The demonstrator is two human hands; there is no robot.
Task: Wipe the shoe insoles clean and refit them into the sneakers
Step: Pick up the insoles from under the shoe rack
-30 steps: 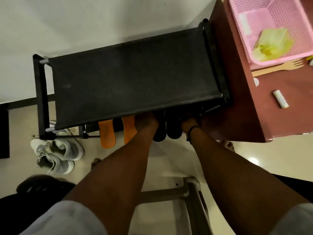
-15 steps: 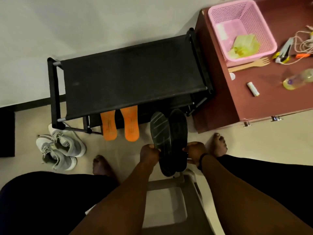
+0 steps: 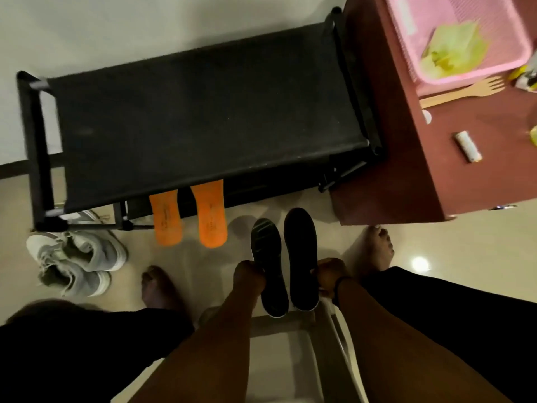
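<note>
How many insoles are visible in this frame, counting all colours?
4. Two orange insoles stick out from under the black shoe rack; two black insoles, one gripped by the left hand at, one by the right hand at. Others may be hidden.

A black fabric-topped rack (image 3: pixel 203 117) stands against a pale wall (image 3: pixel 116 30), beside a reddish-brown wooden cabinet (image 3: pixel 406 170). The floor (image 3: pixel 450 242) is glossy cream tile (a bright spot of light reflects near the cabinet's corner). A dark skirting strip (image 3: pixel 14 167) runs along the wall's foot.
</note>
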